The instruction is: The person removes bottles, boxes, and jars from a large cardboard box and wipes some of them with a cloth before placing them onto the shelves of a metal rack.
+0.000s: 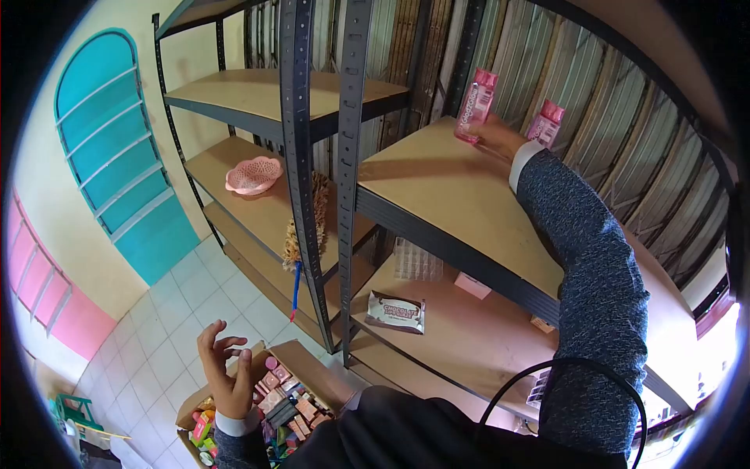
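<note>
My right hand (498,137) reaches over the upper right shelf (445,184), its fingers closed around the lower part of a clear-and-pink bottle (475,109) with pale lettering. The bottle stands slightly tilted in view near the shelf's back edge; whether it touches the board is hard to tell. Just behind my wrist is a second pink package (546,121), partly covered by my hand and sleeve. My left hand (228,375) hovers over a cardboard box (301,359), palm up, with fingers bent and apart and nothing in them. Small colourful boxes (285,406) fill the carton.
Black metal posts (351,172) stand between the two shelf units. On the left unit lie a pink basket (254,175) and a duster (297,258). The lower right shelf bears a chocolate-labelled packet (396,312), a clear divided tray (418,260) and a pink box (473,285).
</note>
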`<move>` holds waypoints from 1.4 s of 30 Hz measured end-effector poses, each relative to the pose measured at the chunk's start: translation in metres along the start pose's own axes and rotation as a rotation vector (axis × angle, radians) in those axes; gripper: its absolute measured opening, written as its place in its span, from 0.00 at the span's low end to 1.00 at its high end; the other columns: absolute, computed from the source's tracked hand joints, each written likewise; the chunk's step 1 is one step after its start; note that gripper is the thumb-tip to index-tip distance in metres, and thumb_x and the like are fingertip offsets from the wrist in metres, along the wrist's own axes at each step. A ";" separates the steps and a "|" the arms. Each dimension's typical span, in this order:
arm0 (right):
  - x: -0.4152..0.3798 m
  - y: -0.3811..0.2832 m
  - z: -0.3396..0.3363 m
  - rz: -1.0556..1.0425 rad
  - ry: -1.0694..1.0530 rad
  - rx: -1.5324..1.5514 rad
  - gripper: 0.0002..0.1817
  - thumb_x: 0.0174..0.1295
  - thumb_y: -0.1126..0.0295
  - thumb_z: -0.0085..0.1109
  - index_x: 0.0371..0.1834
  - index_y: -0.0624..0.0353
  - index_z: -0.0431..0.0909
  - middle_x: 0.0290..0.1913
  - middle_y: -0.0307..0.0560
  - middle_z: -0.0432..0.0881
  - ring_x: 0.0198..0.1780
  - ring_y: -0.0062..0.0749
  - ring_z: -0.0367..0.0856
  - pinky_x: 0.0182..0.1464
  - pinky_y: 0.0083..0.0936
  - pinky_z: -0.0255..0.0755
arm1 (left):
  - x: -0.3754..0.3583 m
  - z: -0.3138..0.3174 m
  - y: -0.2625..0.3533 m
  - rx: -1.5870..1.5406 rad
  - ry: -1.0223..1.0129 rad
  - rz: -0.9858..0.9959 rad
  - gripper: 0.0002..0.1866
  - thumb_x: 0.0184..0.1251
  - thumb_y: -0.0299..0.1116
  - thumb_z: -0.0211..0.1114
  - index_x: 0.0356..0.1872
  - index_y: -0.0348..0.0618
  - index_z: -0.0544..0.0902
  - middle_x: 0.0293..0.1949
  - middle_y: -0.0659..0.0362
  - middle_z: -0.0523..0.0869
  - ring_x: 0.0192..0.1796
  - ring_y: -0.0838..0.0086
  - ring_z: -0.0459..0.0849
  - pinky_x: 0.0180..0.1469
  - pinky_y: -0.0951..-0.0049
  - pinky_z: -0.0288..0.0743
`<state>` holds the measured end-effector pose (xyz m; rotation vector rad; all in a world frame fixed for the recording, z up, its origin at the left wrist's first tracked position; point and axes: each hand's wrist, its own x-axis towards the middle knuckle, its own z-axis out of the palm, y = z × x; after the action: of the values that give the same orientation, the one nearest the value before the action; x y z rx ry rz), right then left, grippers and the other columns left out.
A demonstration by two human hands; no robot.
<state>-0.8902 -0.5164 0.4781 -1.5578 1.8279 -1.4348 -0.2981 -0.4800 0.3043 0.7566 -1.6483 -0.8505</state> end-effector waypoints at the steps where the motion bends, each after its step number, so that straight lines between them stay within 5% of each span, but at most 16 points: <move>1: -0.007 -0.006 0.005 0.015 0.022 -0.001 0.17 0.53 0.75 0.59 0.47 0.59 0.68 0.41 0.41 0.77 0.42 0.28 0.77 0.45 0.25 0.71 | 0.000 0.000 -0.001 0.012 -0.017 0.004 0.27 0.54 0.19 0.55 0.58 0.41 0.62 0.54 0.53 0.67 0.43 0.72 0.76 0.43 0.75 0.69; 6: -0.010 -0.011 0.013 -0.006 0.100 0.027 0.17 0.50 0.74 0.63 0.43 0.62 0.72 0.40 0.44 0.77 0.39 0.29 0.78 0.43 0.27 0.74 | -0.005 -0.009 -0.009 0.039 -0.044 -0.022 0.27 0.54 0.21 0.55 0.58 0.41 0.62 0.53 0.54 0.68 0.43 0.73 0.76 0.44 0.76 0.68; 9: -0.015 -0.008 0.002 0.046 0.064 -0.188 0.23 0.48 0.65 0.67 0.46 0.61 0.72 0.43 0.42 0.77 0.39 0.28 0.78 0.41 0.26 0.73 | -0.014 -0.023 -0.018 0.043 -0.045 -0.028 0.27 0.54 0.20 0.55 0.58 0.41 0.62 0.53 0.54 0.68 0.42 0.74 0.76 0.43 0.76 0.69; 10: -0.040 -0.044 0.005 0.112 0.020 -0.297 0.26 0.49 0.58 0.65 0.48 0.59 0.73 0.44 0.43 0.78 0.43 0.29 0.77 0.43 0.29 0.72 | -0.018 -0.030 -0.022 0.062 -0.039 -0.031 0.27 0.54 0.20 0.55 0.58 0.41 0.63 0.53 0.55 0.68 0.42 0.74 0.76 0.43 0.76 0.69; 15: -0.043 -0.108 0.021 0.339 -0.301 -1.476 0.20 0.54 0.58 0.57 0.44 0.62 0.77 0.46 0.47 0.80 0.43 0.33 0.77 0.46 0.31 0.69 | -0.042 -0.086 -0.085 0.278 -0.093 -0.071 0.20 0.55 0.22 0.58 0.51 0.38 0.69 0.43 0.54 0.73 0.37 0.74 0.76 0.42 0.76 0.71; 20: -0.089 -0.216 0.105 0.099 -0.138 -1.269 0.14 0.53 0.64 0.58 0.38 0.61 0.76 0.36 0.44 0.78 0.37 0.28 0.78 0.39 0.29 0.71 | -0.101 -0.143 -0.218 0.480 -0.079 -0.514 0.15 0.57 0.32 0.60 0.46 0.41 0.73 0.37 0.52 0.80 0.40 0.65 0.80 0.41 0.68 0.75; 23: -0.145 -0.255 0.200 -0.121 -0.143 -0.938 0.10 0.52 0.68 0.59 0.34 0.61 0.76 0.30 0.42 0.77 0.33 0.25 0.78 0.35 0.27 0.72 | -0.126 -0.153 -0.274 0.575 -0.231 -0.627 0.17 0.51 0.32 0.62 0.44 0.40 0.75 0.35 0.52 0.81 0.39 0.62 0.80 0.42 0.67 0.74; 25: -0.189 -0.257 0.286 -0.008 -0.234 -0.660 0.07 0.52 0.70 0.59 0.32 0.61 0.75 0.26 0.40 0.76 0.30 0.23 0.78 0.32 0.27 0.73 | -0.139 -0.139 -0.312 0.583 -0.315 -0.583 0.17 0.50 0.33 0.62 0.43 0.40 0.75 0.35 0.52 0.81 0.39 0.60 0.80 0.43 0.66 0.74; 26: -0.174 -0.222 0.306 -0.207 -0.638 -0.575 0.06 0.52 0.73 0.58 0.33 0.62 0.76 0.26 0.42 0.77 0.30 0.25 0.79 0.33 0.24 0.73 | -0.142 -0.128 -0.323 0.588 -0.388 -0.537 0.17 0.49 0.33 0.63 0.42 0.39 0.75 0.34 0.52 0.81 0.39 0.59 0.80 0.43 0.65 0.73; 28: -0.198 -0.184 0.388 -0.064 -0.903 -0.541 0.07 0.51 0.72 0.58 0.32 0.63 0.77 0.27 0.46 0.79 0.31 0.27 0.79 0.33 0.23 0.72 | -0.141 -0.106 -0.333 0.594 -0.520 -0.520 0.17 0.49 0.35 0.62 0.41 0.39 0.75 0.39 0.49 0.80 0.44 0.58 0.78 0.47 0.65 0.72; 29: -0.207 -0.147 0.427 -0.152 -0.983 -0.463 0.08 0.51 0.72 0.58 0.32 0.63 0.78 0.27 0.48 0.80 0.31 0.29 0.80 0.34 0.23 0.72 | -0.145 -0.098 -0.344 0.650 -0.589 -0.442 0.17 0.49 0.35 0.61 0.41 0.40 0.75 0.41 0.49 0.79 0.47 0.58 0.77 0.48 0.64 0.71; 30: -0.212 -0.097 0.468 -0.296 -1.040 -0.466 0.10 0.50 0.68 0.60 0.34 0.61 0.79 0.30 0.51 0.81 0.33 0.35 0.81 0.36 0.28 0.73 | -0.148 -0.095 -0.348 0.647 -0.595 -0.451 0.17 0.49 0.35 0.61 0.41 0.40 0.75 0.41 0.49 0.79 0.47 0.58 0.77 0.48 0.64 0.71; 31: -0.218 -0.058 0.510 -0.146 -1.111 -0.593 0.12 0.49 0.66 0.59 0.34 0.60 0.79 0.33 0.54 0.81 0.37 0.44 0.80 0.40 0.34 0.72 | -0.154 -0.093 -0.351 0.786 -0.666 -0.467 0.16 0.50 0.35 0.61 0.41 0.41 0.76 0.42 0.49 0.79 0.48 0.57 0.75 0.49 0.64 0.71; 35: -0.258 0.086 0.614 -0.012 -0.886 -0.480 0.12 0.49 0.70 0.55 0.38 0.58 0.78 0.38 0.54 0.80 0.43 0.50 0.77 0.47 0.37 0.70 | -0.171 -0.105 -0.342 1.010 -0.657 -0.593 0.16 0.50 0.34 0.60 0.42 0.44 0.76 0.44 0.51 0.77 0.52 0.57 0.73 0.52 0.63 0.69; 39: -0.282 0.146 0.657 -0.010 -0.743 -0.476 0.16 0.52 0.73 0.49 0.45 0.54 0.75 0.46 0.52 0.76 0.51 0.47 0.72 0.51 0.35 0.67 | -0.200 -0.130 -0.332 0.842 -0.434 -0.362 0.17 0.47 0.29 0.61 0.42 0.43 0.76 0.42 0.51 0.77 0.49 0.55 0.73 0.53 0.63 0.68; 42: -0.293 0.162 0.674 -0.227 -0.726 -0.702 0.13 0.56 0.69 0.46 0.42 0.46 0.77 0.45 0.46 0.75 0.52 0.43 0.68 0.49 0.39 0.65 | -0.213 -0.136 -0.322 0.810 -0.358 -0.402 0.17 0.48 0.28 0.61 0.43 0.43 0.75 0.43 0.50 0.76 0.49 0.55 0.72 0.53 0.61 0.67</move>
<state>-0.3553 -0.5890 -0.0461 -2.2607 1.7694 -0.1494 -0.1015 -0.4993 -0.0537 1.6056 -2.2328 -0.5849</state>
